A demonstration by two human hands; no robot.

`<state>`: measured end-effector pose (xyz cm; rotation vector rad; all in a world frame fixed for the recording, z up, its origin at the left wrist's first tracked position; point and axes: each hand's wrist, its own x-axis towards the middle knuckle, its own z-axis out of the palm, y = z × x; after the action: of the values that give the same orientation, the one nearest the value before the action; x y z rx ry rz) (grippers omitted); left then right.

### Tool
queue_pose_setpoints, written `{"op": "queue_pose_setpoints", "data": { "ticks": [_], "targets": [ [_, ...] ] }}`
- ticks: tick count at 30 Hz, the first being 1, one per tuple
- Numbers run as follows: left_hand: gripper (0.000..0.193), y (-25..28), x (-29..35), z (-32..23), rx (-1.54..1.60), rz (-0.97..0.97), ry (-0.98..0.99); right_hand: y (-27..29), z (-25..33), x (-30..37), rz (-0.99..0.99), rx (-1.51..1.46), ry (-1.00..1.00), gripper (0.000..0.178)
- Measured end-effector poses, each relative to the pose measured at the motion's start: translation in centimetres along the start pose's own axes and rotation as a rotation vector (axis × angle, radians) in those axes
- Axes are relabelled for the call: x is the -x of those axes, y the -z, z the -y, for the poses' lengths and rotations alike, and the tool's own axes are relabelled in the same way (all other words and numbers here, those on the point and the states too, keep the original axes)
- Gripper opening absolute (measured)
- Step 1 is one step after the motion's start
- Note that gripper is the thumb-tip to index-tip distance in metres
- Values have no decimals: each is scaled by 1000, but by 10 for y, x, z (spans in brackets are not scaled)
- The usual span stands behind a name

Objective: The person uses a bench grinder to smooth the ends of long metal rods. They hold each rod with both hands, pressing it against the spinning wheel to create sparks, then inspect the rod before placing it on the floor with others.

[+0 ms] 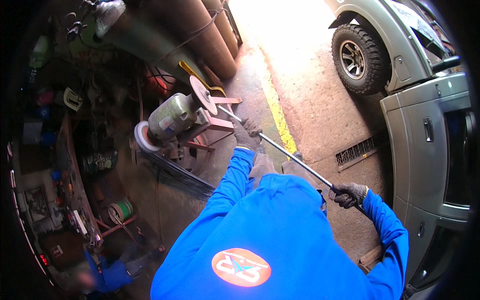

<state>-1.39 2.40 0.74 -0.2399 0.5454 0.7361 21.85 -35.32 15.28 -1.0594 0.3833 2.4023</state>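
Observation:
A long, thin metal rod slants across in front of me, silvery with darker stretches. My left hand, in a dark grey work glove, is closed round it near its far end. Farther back on the rod, my right hand grips it in a matching glove. The rod's far tip lies close by the rim of the large flat wheel of a bench grinder; whether they touch I cannot tell. A second, pale wheel sits on the grinder's other end. A reddish metal stand carries the grinder.
At right stands a grey-green vehicle with a chunky tyre. A floor grate and yellow line mark the floor. Large brown cylinders are at the upper left. A person in blue is at the lower left.

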Motion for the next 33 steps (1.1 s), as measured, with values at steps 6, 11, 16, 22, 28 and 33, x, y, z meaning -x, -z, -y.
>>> {"op": "queue_pose_setpoints", "data": {
  "ticks": [6, 11, 16, 22, 28, 33],
  "targets": [
    [58, -4, -7, -13, -10, -27, -44, -12, 27, 4, -33, 175, 13, 36],
    [60, -3, -10, -18, 32, 49, -20, -19, 34, 2, -251, 693, 215, 33],
    [64, -5, -14, -18, 24, 37, -29, -4, 35, -5, -354, 1093, 301, 34],
    [66, -1, -17, -19, 21, 126, -19, -32, 45, 11, -473, 741, 181, 45],
    [62, -6, -14, -15, -23, 56, -64, -32, 43, 14, -538, 995, 342, 47],
    [62, -8, -16, -21, 41, 69, 1, -58, 50, 26, -599, 1162, 398, 48]
  ]
}}
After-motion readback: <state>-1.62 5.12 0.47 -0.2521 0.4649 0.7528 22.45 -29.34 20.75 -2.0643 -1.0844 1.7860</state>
